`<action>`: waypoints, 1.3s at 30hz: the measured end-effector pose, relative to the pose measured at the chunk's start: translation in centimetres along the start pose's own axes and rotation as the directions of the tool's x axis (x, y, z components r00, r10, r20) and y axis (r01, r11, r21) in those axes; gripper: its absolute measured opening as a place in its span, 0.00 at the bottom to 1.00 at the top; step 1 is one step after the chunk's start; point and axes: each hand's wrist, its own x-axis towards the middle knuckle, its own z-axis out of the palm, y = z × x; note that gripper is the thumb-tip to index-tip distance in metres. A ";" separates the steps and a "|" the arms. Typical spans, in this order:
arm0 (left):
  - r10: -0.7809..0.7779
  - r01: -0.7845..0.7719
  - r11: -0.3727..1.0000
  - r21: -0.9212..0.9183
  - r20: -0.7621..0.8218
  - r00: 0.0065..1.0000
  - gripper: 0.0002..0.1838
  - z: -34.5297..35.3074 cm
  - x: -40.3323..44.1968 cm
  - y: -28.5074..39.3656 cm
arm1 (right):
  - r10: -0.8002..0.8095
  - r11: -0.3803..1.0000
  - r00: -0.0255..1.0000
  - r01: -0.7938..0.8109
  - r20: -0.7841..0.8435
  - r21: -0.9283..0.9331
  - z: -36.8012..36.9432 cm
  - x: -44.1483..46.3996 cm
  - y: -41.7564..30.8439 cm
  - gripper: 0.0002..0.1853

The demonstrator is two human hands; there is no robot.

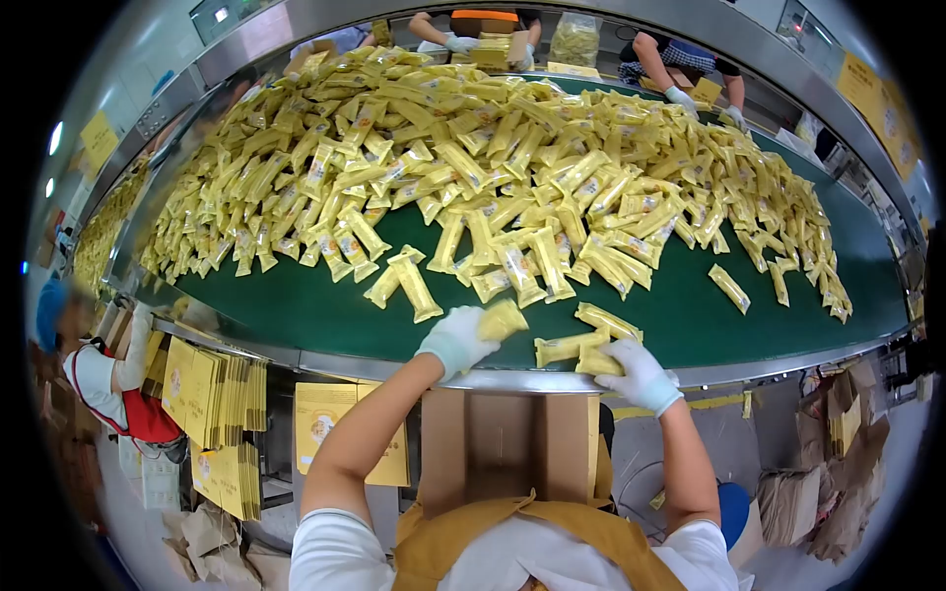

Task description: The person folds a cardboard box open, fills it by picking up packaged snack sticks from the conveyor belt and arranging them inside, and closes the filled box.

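Yellow wrapped packets [453, 163] lie heaped on the green belt [345, 315]. At the belt's near edge my left hand [459, 341], in a white glove, is closed on a yellow packet [504, 320]. To its right my right hand [639, 374], also gloved, has its fingers on a yellow packet [597, 359] at the metal rim; its grip is partly hidden. Two more packets lie beside it, one to the left [562, 349] and one above [608, 322]. Just below the rim, between my arms, stands an open cardboard box [500, 443].
Flat yellow cartons [210, 389] stand at the left, near a co-worker in a red apron [148, 419]. Other gloved workers [680, 74] are across the belt. Brown paper sacks [788, 502] lie at the lower right. A metal rim [709, 376] edges the belt.
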 end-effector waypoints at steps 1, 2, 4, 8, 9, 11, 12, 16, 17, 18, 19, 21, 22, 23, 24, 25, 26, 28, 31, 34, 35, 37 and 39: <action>-0.108 0.099 0.992 -0.076 -0.126 0.986 0.31 -0.8 -0.4 -0.4 | -0.027 0.997 0.997 0.032 -0.068 0.071 -0.5 0.4 -0.8 0.25; -0.222 0.197 0.973 -0.119 -0.256 0.941 0.30 -1.8 -0.7 -0.6 | -0.093 0.988 0.979 0.112 -0.179 0.103 -0.8 1.4 -1.9 0.26; -0.438 0.372 0.898 -0.234 -0.412 0.799 0.31 -3.7 -0.3 -1.6 | -0.183 0.982 0.968 0.186 -0.172 0.005 0.2 3.6 -2.4 0.26; -0.657 0.637 0.743 -0.206 -0.405 0.635 0.33 -4.9 2.7 -4.1 | -0.168 0.943 0.981 0.190 0.102 -0.274 2.2 6.0 -1.8 0.27; -0.682 0.671 0.717 -0.189 -0.393 0.617 0.33 -4.9 3.3 -4.3 | -0.126 0.924 0.979 0.175 0.163 -0.339 2.3 6.4 -1.9 0.28; -0.649 0.668 0.736 -0.111 -0.397 0.649 0.33 -4.5 4.4 -4.7 | -0.148 0.912 0.978 0.193 0.149 -0.361 2.8 6.1 -1.6 0.27; -0.632 0.656 0.751 -0.080 -0.374 0.678 0.32 -4.8 4.6 -4.5 | -0.165 0.913 0.979 0.199 0.123 -0.355 2.8 5.7 -1.6 0.26; -0.499 0.542 0.825 0.161 -0.243 0.832 0.31 -5.5 5.3 -5.1 | 0.181 0.962 0.968 -0.137 0.176 -0.237 1.9 5.1 -1.5 0.25; -0.449 0.483 0.844 0.231 -0.188 0.874 0.31 -6.0 4.8 -4.9 | 0.299 0.945 0.932 -0.259 0.204 -0.200 1.4 5.2 -1.7 0.25; -0.411 0.429 0.855 0.290 -0.126 0.903 0.32 -6.6 3.9 -4.1 | 0.398 0.912 0.890 -0.360 0.220 -0.196 0.8 5.3 -2.2 0.26; -0.379 0.397 0.863 0.312 -0.117 0.918 0.32 -6.3 3.4 -4.3 | 0.376 0.918 0.912 -0.342 0.162 -0.202 1.0 5.0 -2.0 0.26; -0.317 0.333 0.874 0.355 -0.102 0.943 0.32 -5.7 2.1 -4.8 | 0.319 0.928 0.947 -0.302 0.046 -0.220 1.9 4.6 -1.1 0.27; -0.344 0.357 0.868 0.345 -0.099 0.934 0.30 -5.6 1.7 -4.5 | 0.177 0.954 0.984 -0.165 0.026 -0.250 2.2 4.2 -0.7 0.24; -0.360 0.378 0.864 0.332 -0.117 0.926 0.32 -5.4 1.7 -4.5 | 0.184 0.947 0.982 -0.168 0.034 -0.276 2.8 3.9 -0.6 0.24; -0.377 0.399 0.860 0.317 -0.132 0.917 0.33 -5.2 1.7 -4.6 | 0.192 0.938 0.980 -0.171 0.044 -0.301 2.8 3.8 -1.6 0.23; -0.394 0.419 0.856 0.303 -0.144 0.908 0.35 -4.9 1.5 -4.6 | 0.203 0.929 0.978 -0.175 0.056 -0.326 3.1 3.6 -2.3 0.23; -0.409 0.435 0.852 0.290 -0.148 0.900 0.34 -4.7 1.8 -4.6 | 0.202 0.930 0.979 -0.183 0.029 -0.319 3.6 3.6 -2.3 0.19; -0.442 0.460 0.837 0.296 -0.131 0.887 0.31 -5.1 1.7 -3.3 | 0.245 0.930 0.969 -0.229 0.019 -0.288 1.9 4.0 -3.1 0.18; -0.455 0.476 0.829 0.292 -0.142 0.879 0.29 -5.3 1.6 -3.0 | 0.139 0.930 0.965 -0.205 -0.222 -0.307 -0.6 4.8 -2.1 0.18; -0.433 0.464 0.830 0.310 -0.168 0.886 0.28 -4.6 2.1 -3.8 | 0.258 0.886 0.951 -0.304 -0.173 -0.350 -1.8 6.1 0.5 0.20; -0.397 0.436 0.837 0.332 -0.181 0.900 0.29 -4.4 2.1 -4.1 | 0.337 0.856 0.935 -0.351 -0.106 -0.379 -1.3 6.7 1.3 0.20; -0.322 0.381 0.847 0.371 -0.212 0.923 0.31 -4.0 1.8 -4.8 | 0.360 0.840 0.930 -0.358 -0.075 -0.409 -0.8 7.0 2.4 0.20; -0.137 0.260 0.827 0.498 -0.269 0.953 0.23 -3.6 0.9 -5.4 | 0.250 0.871 0.958 -0.286 -0.140 -0.400 0.4 5.9 3.1 0.19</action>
